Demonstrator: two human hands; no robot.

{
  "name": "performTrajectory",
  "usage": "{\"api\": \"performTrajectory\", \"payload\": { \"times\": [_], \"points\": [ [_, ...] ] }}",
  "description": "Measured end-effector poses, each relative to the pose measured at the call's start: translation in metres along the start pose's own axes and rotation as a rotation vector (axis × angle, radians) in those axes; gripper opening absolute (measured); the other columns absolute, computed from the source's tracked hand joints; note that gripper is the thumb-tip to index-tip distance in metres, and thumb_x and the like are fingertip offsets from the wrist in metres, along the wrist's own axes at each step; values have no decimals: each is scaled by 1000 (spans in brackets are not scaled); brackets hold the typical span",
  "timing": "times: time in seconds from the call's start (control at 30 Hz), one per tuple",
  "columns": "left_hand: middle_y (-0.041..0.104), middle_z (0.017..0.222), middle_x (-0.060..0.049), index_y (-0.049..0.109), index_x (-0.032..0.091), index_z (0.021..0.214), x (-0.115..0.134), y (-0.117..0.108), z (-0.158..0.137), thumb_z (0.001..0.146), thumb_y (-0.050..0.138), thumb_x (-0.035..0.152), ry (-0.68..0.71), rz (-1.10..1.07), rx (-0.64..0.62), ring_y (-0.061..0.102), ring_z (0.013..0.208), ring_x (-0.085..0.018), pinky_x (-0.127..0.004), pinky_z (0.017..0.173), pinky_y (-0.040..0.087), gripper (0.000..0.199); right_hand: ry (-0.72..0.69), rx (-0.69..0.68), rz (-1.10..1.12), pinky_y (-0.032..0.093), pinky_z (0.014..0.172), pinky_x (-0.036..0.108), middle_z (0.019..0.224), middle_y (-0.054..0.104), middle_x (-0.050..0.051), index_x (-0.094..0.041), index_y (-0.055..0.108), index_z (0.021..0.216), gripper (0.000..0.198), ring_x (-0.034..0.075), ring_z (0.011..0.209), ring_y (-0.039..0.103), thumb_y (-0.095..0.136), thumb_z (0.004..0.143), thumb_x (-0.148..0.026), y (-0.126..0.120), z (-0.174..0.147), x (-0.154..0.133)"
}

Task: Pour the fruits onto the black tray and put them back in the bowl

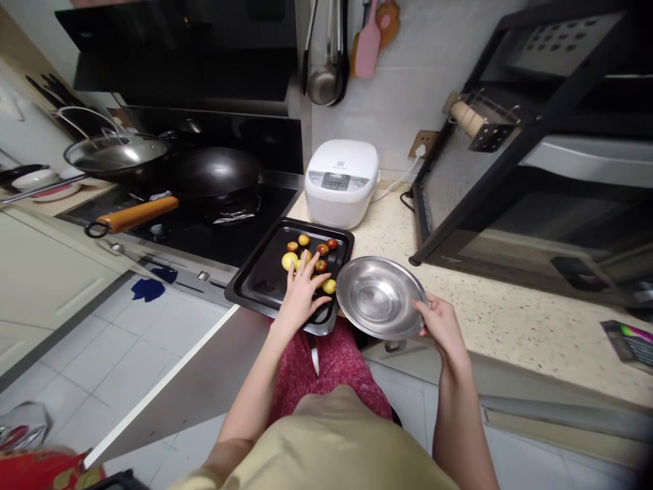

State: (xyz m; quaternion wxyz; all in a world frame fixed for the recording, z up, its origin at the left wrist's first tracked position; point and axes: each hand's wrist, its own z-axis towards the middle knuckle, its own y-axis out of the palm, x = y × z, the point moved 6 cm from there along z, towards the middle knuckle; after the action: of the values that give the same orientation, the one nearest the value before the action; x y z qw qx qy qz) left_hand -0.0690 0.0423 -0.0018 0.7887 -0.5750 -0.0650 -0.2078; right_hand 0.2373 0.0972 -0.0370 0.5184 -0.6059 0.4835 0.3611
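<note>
My left hand (302,289) reaches over a black baking tray (245,282), its fingers spread among small round fruits. A yellow fruit (289,260) lies by my fingertips, and another yellow one (329,286) is close to my thumb. Several reddish-brown fruits, among them a dark red one (332,243), sit towards the tray's far right. The fingers partly cover some of the fruits. My right hand (439,323) grips the rim of a shallow stainless steel bowl (375,296), thumb on the inside. Nothing shows inside the bowl, which is held just right of the tray.
A white rice cooker (341,184) stands behind the tray. To the left, a wok (219,170) with a wooden handle and a lidded pan (117,153) are on the stove. A black oven (561,204) on the right rests on the speckled counter (490,309). Below left, a cabinet door (168,381) hangs open.
</note>
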Motion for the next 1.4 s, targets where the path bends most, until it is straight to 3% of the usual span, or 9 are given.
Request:
{"api": "performTrajectory", "payload": {
  "times": [0.33, 0.5, 0.63, 0.8, 0.87, 0.97, 1.13, 1.3, 1.4],
  "points": [
    [48, 160, -19, 71, 17, 119, 8, 13, 6, 87, 78, 19, -43, 99, -6, 29, 158, -39, -66, 127, 26, 33, -19, -25, -85, 47, 40, 30, 46, 50, -6, -12, 72, 104, 60, 17, 39, 51, 62, 71, -61, 3, -4, 1],
    [54, 154, -18, 72, 18, 110, 3, 7, 1, 82, 80, 16, -81, 37, 96, 36, 155, -40, -64, 123, 35, 29, -263, 358, -387, 57, 77, 43, 82, 75, 9, -15, 73, 124, 60, 28, 79, 70, 55, 90, -61, -17, -19, -17],
    [58, 150, -19, 72, 18, 109, 2, -12, -3, 81, 82, 20, -82, -20, 238, 42, 151, -40, -63, 118, 42, 29, -611, 564, -375, 55, 92, 47, 110, 76, 16, -17, 74, 121, 40, 29, 103, 69, 53, 100, -44, -16, -53, -49],
    [62, 145, -15, 70, 20, 110, 33, -38, -10, 87, 79, 23, 21, -142, 364, 45, 149, -36, -61, 120, 41, 25, -871, 212, -266, 58, 94, 40, 111, 77, 10, -23, 75, 115, 22, 23, 105, 72, 58, 101, -25, 37, -88, -76],
    [61, 146, -14, 69, 21, 112, 53, -40, -14, 88, 78, 22, 86, -205, 364, 45, 149, -35, -59, 121, 41, 27, -859, 59, -227, 61, 88, 36, 118, 76, 9, -24, 73, 122, 25, 21, 101, 74, 61, 100, -25, 61, -95, -78],
    [61, 146, -14, 66, 20, 117, 75, -36, -20, 90, 77, 22, 138, -261, 340, 45, 149, -34, -57, 120, 43, 29, -797, -3, -156, 64, 77, 32, 114, 78, 7, -24, 70, 126, 29, 19, 85, 74, 67, 97, -29, 81, -98, -75],
    [62, 145, -14, 64, 21, 124, 82, -23, -22, 94, 72, 22, 142, -268, 294, 45, 150, -33, -56, 119, 45, 31, -686, -18, -94, 65, 79, 33, 113, 78, 6, -24, 71, 117, 27, 19, 82, 76, 72, 91, -31, 81, -87, -65],
    [61, 147, -15, 62, 20, 133, 76, -6, -16, 95, 73, 33, 163, -261, 26, 48, 148, -32, -57, 121, 42, 42, -617, 19, -178, 64, 86, 38, 114, 77, 9, -22, 69, 114, 25, 24, 96, 76, 67, 91, -33, 55, -54, -55],
    [69, 136, -11, 71, 20, 112, 77, 0, -15, 98, 68, 38, 200, -250, -135, 53, 144, -30, -58, 125, 35, 23, -602, 3, -367, 61, 85, 41, 109, 77, 10, -20, 68, 113, 26, 26, 90, 74, 63, 89, -26, 46, -32, -51]
  ]
}}
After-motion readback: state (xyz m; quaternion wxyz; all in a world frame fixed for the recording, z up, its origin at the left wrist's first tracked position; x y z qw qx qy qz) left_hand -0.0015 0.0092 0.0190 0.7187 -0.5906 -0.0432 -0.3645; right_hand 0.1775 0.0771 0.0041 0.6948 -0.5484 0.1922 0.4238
